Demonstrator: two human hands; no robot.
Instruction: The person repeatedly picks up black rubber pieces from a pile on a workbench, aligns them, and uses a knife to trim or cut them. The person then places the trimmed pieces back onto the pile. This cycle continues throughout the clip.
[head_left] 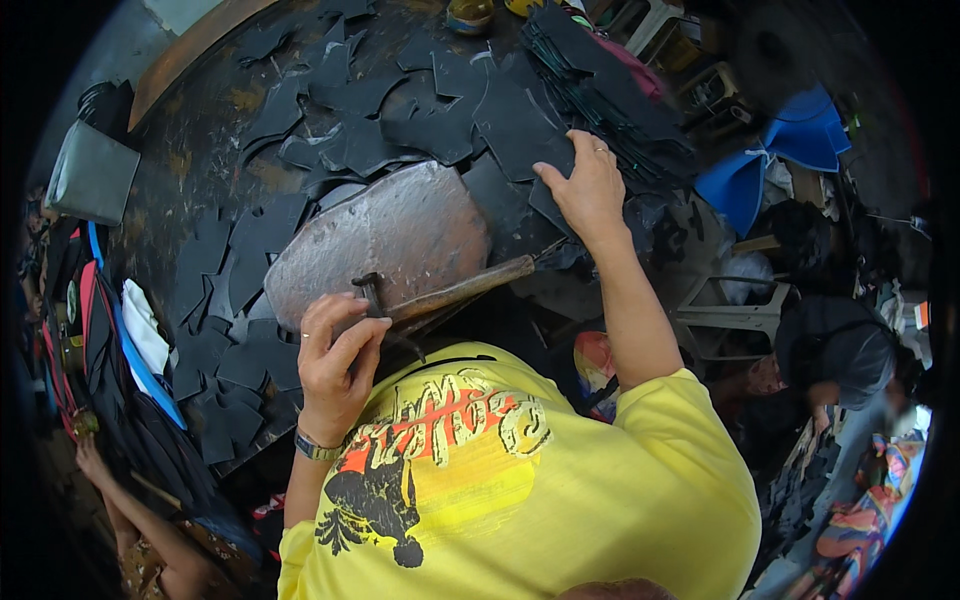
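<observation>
My left hand (335, 355) is at the near left edge of a worn brown slab (390, 230), its fingers curled together. Whatever the fingers pinch, if anything, is hidden. Right beside its fingertips is the dark metal head of a hammer (455, 290), whose wooden handle points right along the slab's near edge. My right hand (590, 190) is to the right of the slab, thumb and forefinger spread apart, over a flat black cut piece (515, 125). More black cut pieces (270, 250) lie around the slab, many with notched or curved outlines.
A layered stack of black sheets (610, 110) lies at the far right of the dark worktable (190, 130). A small round container (470, 14) is at the back. To the right are blue sheets (735, 190) and a pale plastic chair (735, 315). Another person's arm (125, 510) shows at lower left.
</observation>
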